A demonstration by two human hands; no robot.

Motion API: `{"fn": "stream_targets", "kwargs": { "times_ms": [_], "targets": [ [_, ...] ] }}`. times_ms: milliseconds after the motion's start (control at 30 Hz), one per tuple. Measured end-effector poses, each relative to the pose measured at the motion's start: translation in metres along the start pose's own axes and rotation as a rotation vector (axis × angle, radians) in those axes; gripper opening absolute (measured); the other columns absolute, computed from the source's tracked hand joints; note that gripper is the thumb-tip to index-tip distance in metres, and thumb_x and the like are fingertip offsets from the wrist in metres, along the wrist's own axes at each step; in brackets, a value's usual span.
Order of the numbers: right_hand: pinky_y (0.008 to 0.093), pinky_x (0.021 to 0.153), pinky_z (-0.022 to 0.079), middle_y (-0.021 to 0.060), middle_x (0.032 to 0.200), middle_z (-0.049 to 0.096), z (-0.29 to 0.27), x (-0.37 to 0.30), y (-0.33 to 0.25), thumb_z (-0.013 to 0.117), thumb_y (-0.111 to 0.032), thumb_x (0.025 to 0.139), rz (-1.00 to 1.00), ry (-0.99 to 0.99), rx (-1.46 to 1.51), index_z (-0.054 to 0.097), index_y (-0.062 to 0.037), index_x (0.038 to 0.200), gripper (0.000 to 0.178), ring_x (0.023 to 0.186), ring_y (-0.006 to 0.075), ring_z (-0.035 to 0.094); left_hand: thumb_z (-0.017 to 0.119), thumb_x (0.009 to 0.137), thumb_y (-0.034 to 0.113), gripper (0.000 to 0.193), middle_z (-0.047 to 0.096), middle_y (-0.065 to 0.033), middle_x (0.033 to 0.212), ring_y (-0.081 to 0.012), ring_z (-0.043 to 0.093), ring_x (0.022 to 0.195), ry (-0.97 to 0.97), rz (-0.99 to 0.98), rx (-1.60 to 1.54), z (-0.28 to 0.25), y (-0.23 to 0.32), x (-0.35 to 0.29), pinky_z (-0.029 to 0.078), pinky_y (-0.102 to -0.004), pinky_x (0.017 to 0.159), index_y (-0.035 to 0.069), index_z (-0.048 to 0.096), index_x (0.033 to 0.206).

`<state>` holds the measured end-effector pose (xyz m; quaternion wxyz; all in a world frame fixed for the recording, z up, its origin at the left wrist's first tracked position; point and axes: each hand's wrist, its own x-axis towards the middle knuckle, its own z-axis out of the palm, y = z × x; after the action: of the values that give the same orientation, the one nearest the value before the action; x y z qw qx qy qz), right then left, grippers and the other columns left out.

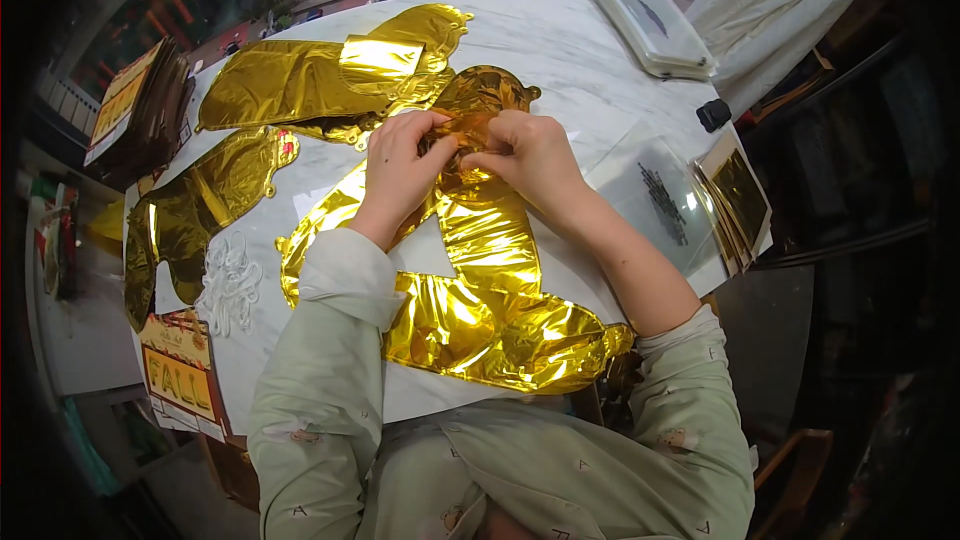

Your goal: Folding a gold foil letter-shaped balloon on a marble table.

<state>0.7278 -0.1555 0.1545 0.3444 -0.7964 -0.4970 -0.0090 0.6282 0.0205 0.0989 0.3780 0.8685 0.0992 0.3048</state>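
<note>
A shiny gold foil balloon (pixel 490 240), flat and shaped like a letter A, lies across the middle of the table. Its far end is crumpled up between my hands. My left hand (pixel 402 165) pinches the foil there from the left. From the other side my right hand (pixel 535 155) grips the same part, its fingers curled in. Whatever sits between the fingertips is too small to make out. Beyond my left hand lie more flat gold balloons (pixel 275 90), partly overlapping. Another gold balloon (pixel 215 185) rests at the left edge.
White string (pixel 230 285) lies bundled at left, near printed cards (pixel 180 370). A stack of card packs (pixel 140 105) stands far left. To the right are a clear bag with thin black pieces (pixel 660 205), brown sleeves (pixel 737 200), a small black object (pixel 713 115) and a plastic case (pixel 655 25).
</note>
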Motion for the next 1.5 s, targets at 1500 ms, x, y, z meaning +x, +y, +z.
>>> {"fn": "stream_targets", "kwargs": {
  "times_ms": [1500],
  "targets": [
    [0.0309,0.069,0.053,0.0074,0.086,0.068,-0.01,-0.012,-0.018,0.076,-0.003,0.085,0.021,-0.039,0.101,0.067,-0.0062,0.102,0.02,0.073,0.0179,0.064,0.072,0.088,0.025,0.026,0.071,-0.0112,0.095,-0.0298,0.063,0.092,-0.04,-0.038,-0.043,-0.007,0.007,0.004,0.048,-0.0388,0.086,0.001,0.072,0.098]
  ]
}}
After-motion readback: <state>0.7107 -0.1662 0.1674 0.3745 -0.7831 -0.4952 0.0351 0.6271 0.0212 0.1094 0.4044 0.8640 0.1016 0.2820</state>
